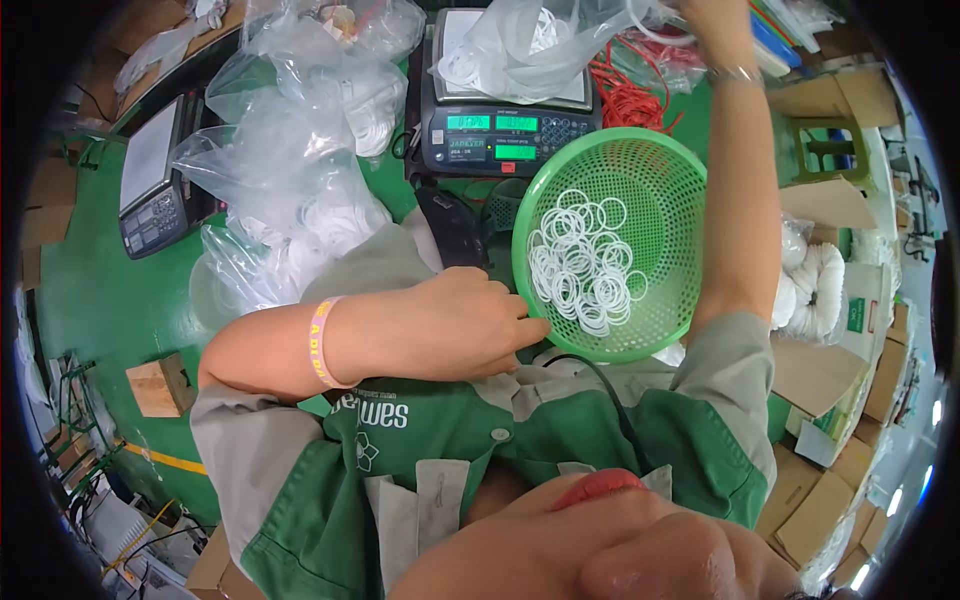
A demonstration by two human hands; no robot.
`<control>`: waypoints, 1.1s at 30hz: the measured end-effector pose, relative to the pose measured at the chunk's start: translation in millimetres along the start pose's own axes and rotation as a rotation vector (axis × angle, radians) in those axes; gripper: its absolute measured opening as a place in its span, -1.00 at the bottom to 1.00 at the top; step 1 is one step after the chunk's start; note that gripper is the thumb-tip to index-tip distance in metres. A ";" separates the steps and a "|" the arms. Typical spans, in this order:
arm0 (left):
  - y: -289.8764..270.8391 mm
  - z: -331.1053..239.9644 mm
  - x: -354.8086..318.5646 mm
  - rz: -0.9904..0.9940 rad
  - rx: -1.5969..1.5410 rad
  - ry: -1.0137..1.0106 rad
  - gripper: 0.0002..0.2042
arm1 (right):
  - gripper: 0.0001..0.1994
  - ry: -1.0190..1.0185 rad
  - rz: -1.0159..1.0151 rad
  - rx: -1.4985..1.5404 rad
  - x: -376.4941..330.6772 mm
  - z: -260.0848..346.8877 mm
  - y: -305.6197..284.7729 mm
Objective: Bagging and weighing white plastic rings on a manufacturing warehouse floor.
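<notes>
A green plastic basket [680,180] with a perforated wall stands in front of my body, tilted toward me. Many thin white rings [580,262] lie loosely piled in it, mostly on its left side. My left hand [478,318] is closed beside the basket's near left rim, fingers curled; what they hold, if anything, is hidden. My right arm stretches past the basket's right side. At the top edge, my right hand [712,25] is cut off, its fingers out of sight. Next to it are a larger white hoop [655,28] and a clear plastic bag [540,50].
The clear bag rests on a digital scale [470,145] with lit displays. Red cord [635,90] lies beside it. Large clear bags of white parts [320,225] stand at left, near a second scale [155,190]. A wooden block [160,385] sits on the green floor. Cardboard boxes [815,380] line the right.
</notes>
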State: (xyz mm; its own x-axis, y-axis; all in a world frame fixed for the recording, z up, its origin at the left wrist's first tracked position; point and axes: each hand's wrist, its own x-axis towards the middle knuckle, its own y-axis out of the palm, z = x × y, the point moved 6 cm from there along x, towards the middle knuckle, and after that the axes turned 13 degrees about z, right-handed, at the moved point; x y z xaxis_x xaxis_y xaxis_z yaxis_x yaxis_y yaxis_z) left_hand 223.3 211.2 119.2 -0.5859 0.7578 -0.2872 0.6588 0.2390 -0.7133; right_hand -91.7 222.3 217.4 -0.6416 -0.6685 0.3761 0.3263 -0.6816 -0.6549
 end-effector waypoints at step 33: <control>7.0 -1.2 -9.0 0.095 0.050 -0.028 -0.52 | -0.70 0.628 0.424 -0.239 -375.3 -248.3 117.5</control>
State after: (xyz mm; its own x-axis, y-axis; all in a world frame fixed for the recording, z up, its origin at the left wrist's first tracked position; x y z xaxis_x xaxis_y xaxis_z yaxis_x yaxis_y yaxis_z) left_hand 233.8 206.8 117.6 -0.5354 0.7582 -0.3721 0.6880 0.1360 -0.7128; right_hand 15.1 466.9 -163.4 -0.7906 -0.5155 -0.3304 0.5185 -0.2768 -0.8090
